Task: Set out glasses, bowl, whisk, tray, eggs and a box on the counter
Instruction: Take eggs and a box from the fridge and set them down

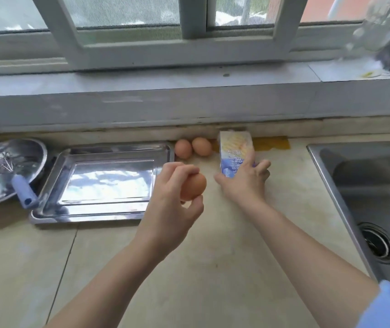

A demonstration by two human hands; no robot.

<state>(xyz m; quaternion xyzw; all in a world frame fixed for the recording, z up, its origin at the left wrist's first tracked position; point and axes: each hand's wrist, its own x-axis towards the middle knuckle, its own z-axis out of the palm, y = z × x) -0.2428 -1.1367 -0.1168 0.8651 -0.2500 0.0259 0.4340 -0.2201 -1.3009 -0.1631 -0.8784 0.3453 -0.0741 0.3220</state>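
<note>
My left hand [172, 202] holds a brown egg [195, 187] above the counter, just right of the steel tray [49, 185]. My right hand [244, 183] grips the near end of a blue and yellow box [234, 150] that lies on the counter. Two more brown eggs [183, 149] [201, 146] rest against the back wall between tray and box. At far left a steel bowl [30, 147] holds a whisk [24, 191] with a blue handle. No glasses are in view.
A steel sink [369, 185] with a drain fills the right side. A yellow cloth [272, 143] lies behind the box. A window sill runs along the back, with a plastic bag [388, 31] at its right end.
</note>
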